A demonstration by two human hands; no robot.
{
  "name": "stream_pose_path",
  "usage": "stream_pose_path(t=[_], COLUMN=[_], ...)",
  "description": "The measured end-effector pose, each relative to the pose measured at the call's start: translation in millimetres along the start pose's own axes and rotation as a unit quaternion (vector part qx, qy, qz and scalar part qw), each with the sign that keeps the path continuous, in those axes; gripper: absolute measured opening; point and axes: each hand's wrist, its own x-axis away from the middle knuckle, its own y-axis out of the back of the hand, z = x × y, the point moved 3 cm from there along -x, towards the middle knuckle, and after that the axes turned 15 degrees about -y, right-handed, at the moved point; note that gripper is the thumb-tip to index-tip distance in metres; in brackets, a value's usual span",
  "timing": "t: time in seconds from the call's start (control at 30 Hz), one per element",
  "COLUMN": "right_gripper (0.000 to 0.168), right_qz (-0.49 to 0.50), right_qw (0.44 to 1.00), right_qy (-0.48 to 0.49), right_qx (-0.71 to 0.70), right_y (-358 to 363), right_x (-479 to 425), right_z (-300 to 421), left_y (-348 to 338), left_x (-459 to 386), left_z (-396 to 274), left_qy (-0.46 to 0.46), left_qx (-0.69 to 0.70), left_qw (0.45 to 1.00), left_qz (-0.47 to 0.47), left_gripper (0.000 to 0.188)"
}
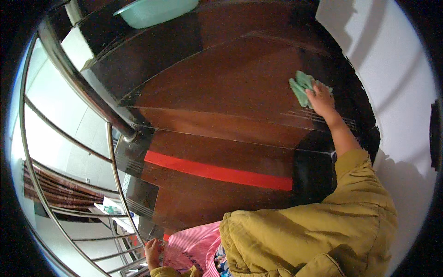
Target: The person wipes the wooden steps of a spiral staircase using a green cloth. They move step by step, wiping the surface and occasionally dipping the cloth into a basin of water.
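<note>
My right hand (322, 98) presses down on a green cloth (302, 89), which lies crumpled under its fingers on a brown stair tread (214, 83), towards the wall side. My left hand (153, 252) is low in the view, beside the metal stair railing (116, 166); its fingers are curled, and whether it grips anything cannot be made out. A red strip (218, 171) runs across the step below the one with the cloth.
A pale green plastic basin (157, 12) stands on a higher step. A thick metal post (86, 86) and curved rails border the stairs at left. A white wall (391, 69) curves along the right. Beyond the railing is a white table (129, 221).
</note>
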Motion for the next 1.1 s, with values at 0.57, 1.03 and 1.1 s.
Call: stream_pose_path(t=[0.57,1.03,1.1], right_gripper=[0.061,0.071,0.071], right_qz=[-0.059,-0.036,-0.039], right_qw=[0.989,0.950,0.949], right_qy=[0.118,0.292,0.293], right_qx=[-0.069,-0.102,-0.106], right_y=[10.4,20.2,19.0], right_x=[77.9,119.4,119.2], right_z=[36.6,138.5,130.9], left_y=[-17.6,-19.4,-13.8], left_x=[8.0,-6.8,-10.3], left_z=[-19.6,-4.2,3.6], left_qy=[-0.015,-0.017,-0.027], left_qx=[0.008,-0.087,-0.121], left_qw=[1.000,0.993,0.987], left_qz=[0.020,0.073,0.105], left_gripper=[0.027,0.023,0.021])
